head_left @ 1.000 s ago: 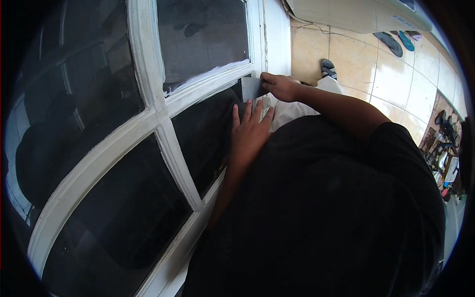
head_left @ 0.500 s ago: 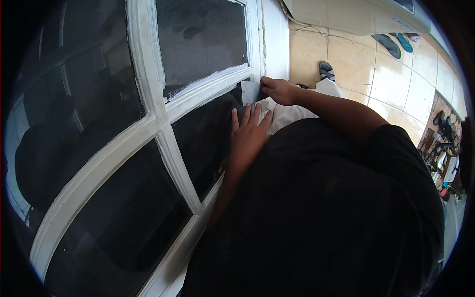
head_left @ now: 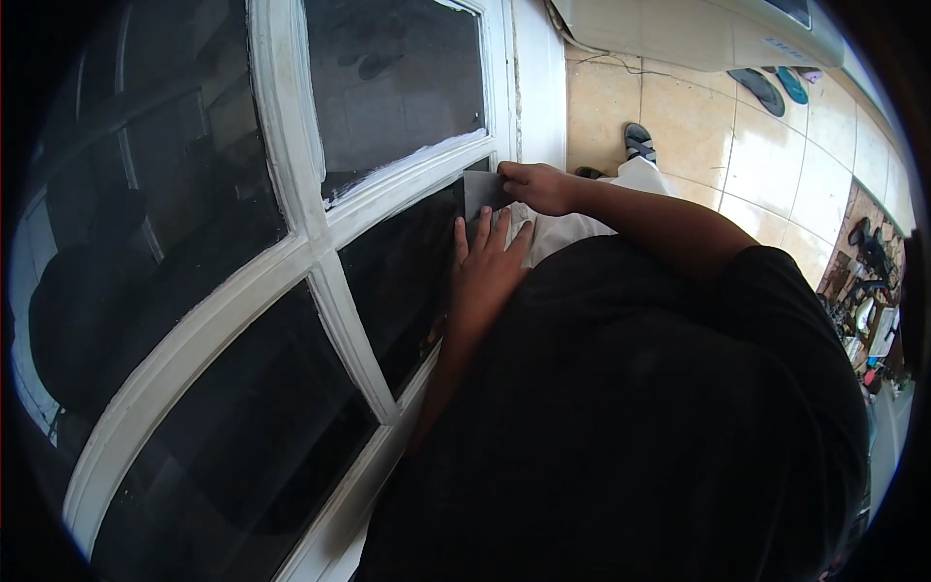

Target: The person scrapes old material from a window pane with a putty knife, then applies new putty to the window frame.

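My right hand (head_left: pixel 543 188) is closed, pinching a thin, flat grey rectangular piece (head_left: pixel 482 192) by its right edge. The piece lies against the dark glass pane (head_left: pixel 402 267), close under the white frame bar (head_left: pixel 412 189). Just below it, my left hand (head_left: pixel 490 260) rests with fingers spread on the same pane, its fingertips right at the piece's lower edge. Streaky white paint (head_left: pixel 417 155) shows along the bottom of the pane above.
More dark panes in the white frame (head_left: pixel 310 228) extend left and downward. Tan floor tiles (head_left: pixel 689 116) lie to the right, with sandals (head_left: pixel 758 89) near a pale vehicle-like body (head_left: pixel 679 29). Mixed clutter (head_left: pixel 868 291) sits at the far right.
My right hand has moved slightly left and down with the grey piece, which sits farther onto the glass. My left hand has stayed almost in place.
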`<action>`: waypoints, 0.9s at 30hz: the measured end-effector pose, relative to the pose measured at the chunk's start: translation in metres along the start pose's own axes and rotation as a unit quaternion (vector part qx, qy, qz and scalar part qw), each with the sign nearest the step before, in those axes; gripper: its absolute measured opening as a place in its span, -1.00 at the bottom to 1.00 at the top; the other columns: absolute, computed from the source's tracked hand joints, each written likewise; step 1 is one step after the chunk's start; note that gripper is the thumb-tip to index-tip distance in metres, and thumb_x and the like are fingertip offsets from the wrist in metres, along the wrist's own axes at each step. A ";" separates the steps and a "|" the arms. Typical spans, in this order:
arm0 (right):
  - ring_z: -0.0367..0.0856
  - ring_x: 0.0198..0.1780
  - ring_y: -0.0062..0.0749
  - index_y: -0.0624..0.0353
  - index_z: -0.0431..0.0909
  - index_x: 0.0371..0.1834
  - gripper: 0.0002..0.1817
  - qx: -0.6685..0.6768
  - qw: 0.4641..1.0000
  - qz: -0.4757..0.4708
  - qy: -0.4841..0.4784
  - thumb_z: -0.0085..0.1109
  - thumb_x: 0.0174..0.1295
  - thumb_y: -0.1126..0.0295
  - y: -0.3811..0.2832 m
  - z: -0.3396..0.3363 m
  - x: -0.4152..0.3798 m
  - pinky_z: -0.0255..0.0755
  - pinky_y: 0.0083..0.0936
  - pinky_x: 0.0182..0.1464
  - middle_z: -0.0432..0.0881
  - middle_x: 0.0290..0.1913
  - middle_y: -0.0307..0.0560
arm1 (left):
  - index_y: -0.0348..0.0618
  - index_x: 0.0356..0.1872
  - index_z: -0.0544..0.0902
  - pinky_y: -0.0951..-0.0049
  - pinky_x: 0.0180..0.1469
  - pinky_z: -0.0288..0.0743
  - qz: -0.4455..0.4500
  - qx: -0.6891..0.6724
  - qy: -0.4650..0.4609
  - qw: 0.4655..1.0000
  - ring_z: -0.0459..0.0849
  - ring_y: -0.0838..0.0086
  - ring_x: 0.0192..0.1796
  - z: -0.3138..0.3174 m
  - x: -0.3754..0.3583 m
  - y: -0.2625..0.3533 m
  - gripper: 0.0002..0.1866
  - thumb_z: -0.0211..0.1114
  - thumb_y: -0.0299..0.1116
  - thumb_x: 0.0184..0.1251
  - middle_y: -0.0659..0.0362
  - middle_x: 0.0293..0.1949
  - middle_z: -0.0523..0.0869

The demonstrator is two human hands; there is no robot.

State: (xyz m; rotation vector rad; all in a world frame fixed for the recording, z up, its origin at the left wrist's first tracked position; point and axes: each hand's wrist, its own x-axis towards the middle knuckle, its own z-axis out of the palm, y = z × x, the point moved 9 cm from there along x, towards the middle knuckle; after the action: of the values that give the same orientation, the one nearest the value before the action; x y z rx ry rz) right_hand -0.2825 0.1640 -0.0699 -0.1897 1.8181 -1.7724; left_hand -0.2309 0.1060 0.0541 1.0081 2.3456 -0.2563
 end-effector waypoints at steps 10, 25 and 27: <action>0.57 -0.08 0.02 0.20 0.34 -0.11 -0.80 -0.032 0.999 0.000 0.032 -0.08 0.45 0.27 0.000 -0.007 -0.001 0.37 -0.15 0.02 0.55 -0.21 0.18 | 0.10 0.33 0.49 -0.21 0.55 -0.20 -0.002 0.000 -0.003 1.000 0.21 0.11 0.55 0.002 -0.002 0.001 -0.36 0.38 -0.06 0.20 0.02 0.40 0.42; 0.58 -0.01 0.14 0.15 0.35 -0.06 -0.78 -0.063 0.997 0.010 0.041 -0.09 0.44 0.23 -0.007 -0.014 -0.003 0.38 -0.08 0.05 0.60 -0.14 0.21 | 0.15 0.41 0.41 -0.29 0.52 -0.23 -0.012 0.009 -0.058 0.998 0.14 0.08 0.57 0.006 0.002 -0.001 -0.36 0.29 -0.02 0.30 0.02 0.46 0.33; 0.58 0.00 0.12 0.15 0.36 -0.05 -0.77 -0.050 0.998 0.014 0.042 -0.08 0.44 0.23 -0.006 -0.012 -0.005 0.39 -0.08 0.05 0.60 -0.14 0.20 | 0.15 0.41 0.41 -0.29 0.52 -0.22 -0.011 0.008 -0.058 0.998 0.14 0.08 0.57 0.008 0.000 0.000 -0.36 0.29 -0.03 0.30 0.02 0.46 0.33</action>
State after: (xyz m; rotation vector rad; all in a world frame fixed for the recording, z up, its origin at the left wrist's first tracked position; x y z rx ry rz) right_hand -0.2863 0.1756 -0.0634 -0.1299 1.9624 -1.6949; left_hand -0.2275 0.1025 0.0472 0.9491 2.2539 -0.3346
